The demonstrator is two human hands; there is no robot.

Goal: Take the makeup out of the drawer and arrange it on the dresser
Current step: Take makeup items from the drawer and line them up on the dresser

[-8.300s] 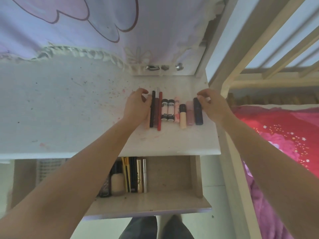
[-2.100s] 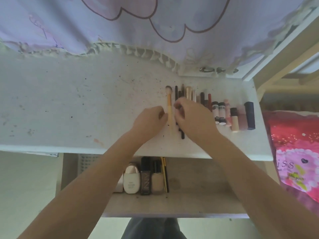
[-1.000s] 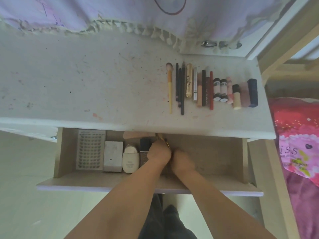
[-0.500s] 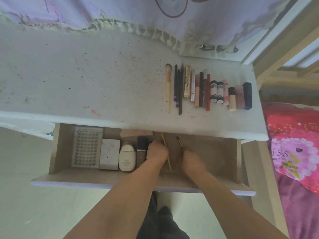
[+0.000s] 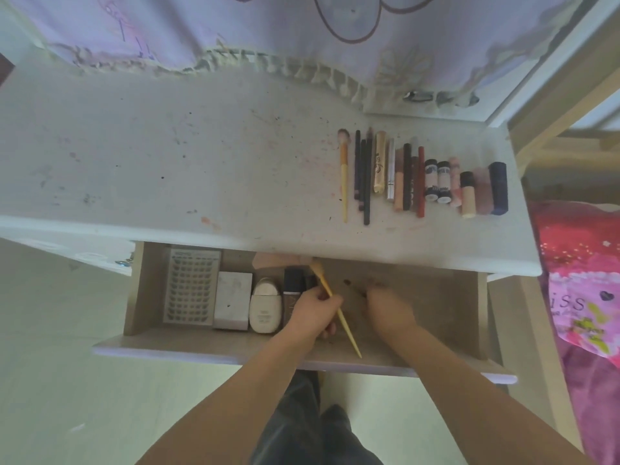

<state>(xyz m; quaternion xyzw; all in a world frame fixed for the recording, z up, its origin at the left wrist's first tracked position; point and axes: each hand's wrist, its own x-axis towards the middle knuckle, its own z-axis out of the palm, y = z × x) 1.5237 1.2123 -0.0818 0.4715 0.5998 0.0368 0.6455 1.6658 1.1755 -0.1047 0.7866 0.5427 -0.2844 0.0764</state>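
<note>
Both hands are down in the open drawer (image 5: pixel 436 365) under the white dresser top (image 5: pixel 167 169). My left hand (image 5: pixel 312 312) grips a thin yellow-handled brush (image 5: pixel 347 325), held slanted with its tip toward the drawer front. My right hand (image 5: pixel 385 305) is curled over the drawer floor; a small dark piece shows by its fingers, and what it holds is hidden. Left of my hands lie a dark bottle (image 5: pixel 293 290), a white oval bottle (image 5: pixel 265 308), a white box (image 5: pixel 232 300) and a lash card (image 5: pixel 192 290). A row of makeup (image 5: pixel 422 179) lies side by side on the dresser's right part.
A lilac curtain (image 5: pixel 302 31) with a fringe hangs over the dresser's back edge. A pink and red bedspread (image 5: pixel 583 297) and a wooden bed frame (image 5: pixel 553 105) stand close on the right. Pale floor lies below, with my dark trouser legs (image 5: pixel 312 427) by the drawer front.
My hands left the row on the dresser and went down into the drawer. Over the last second the left hand lifted the yellow brush, and the right hand moved right, away from it.
</note>
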